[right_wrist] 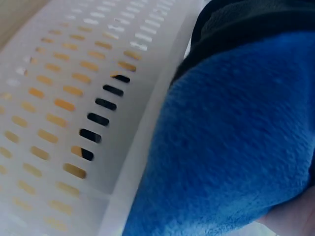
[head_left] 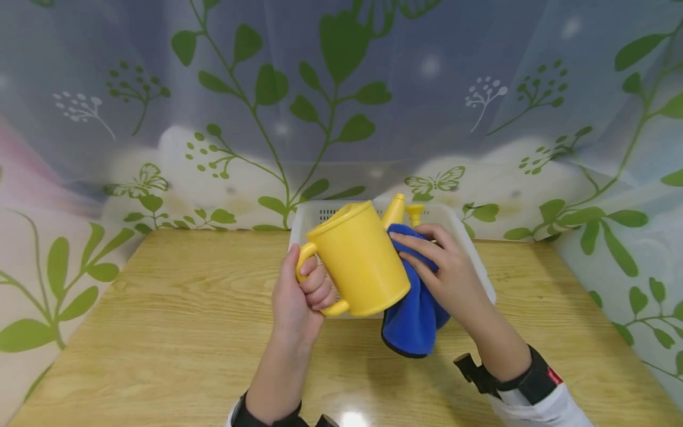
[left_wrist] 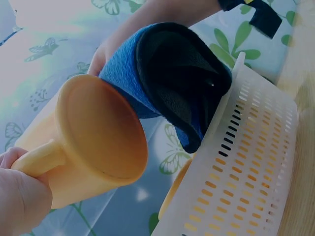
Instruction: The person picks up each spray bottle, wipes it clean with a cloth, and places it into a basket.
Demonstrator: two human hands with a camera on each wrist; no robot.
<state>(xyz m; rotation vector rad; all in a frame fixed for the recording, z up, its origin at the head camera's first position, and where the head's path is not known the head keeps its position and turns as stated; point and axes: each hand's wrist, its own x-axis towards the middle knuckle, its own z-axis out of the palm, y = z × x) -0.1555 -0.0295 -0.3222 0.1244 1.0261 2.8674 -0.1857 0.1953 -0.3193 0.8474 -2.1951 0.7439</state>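
A yellow watering can (head_left: 363,261) is held tilted above the white basket, its flat base (left_wrist: 106,130) facing the left wrist camera. My left hand (head_left: 301,290) grips its handle, fingers curled round it. On the other side, my right hand (head_left: 448,270) holds a blue cloth (head_left: 413,323) with black edging against the can near the spout (head_left: 395,210). The cloth's lower part hangs loose, and its dark underside (left_wrist: 177,73) shows in the left wrist view. The right thumb is hidden in the head view.
The white perforated basket (head_left: 475,249) stands on the wooden table (head_left: 203,308) below the hands. A yellow piece with a flared top (head_left: 415,212) rises from it, and more yellow shows through its holes. A patterned curtain (head_left: 341,118) hangs behind the table.
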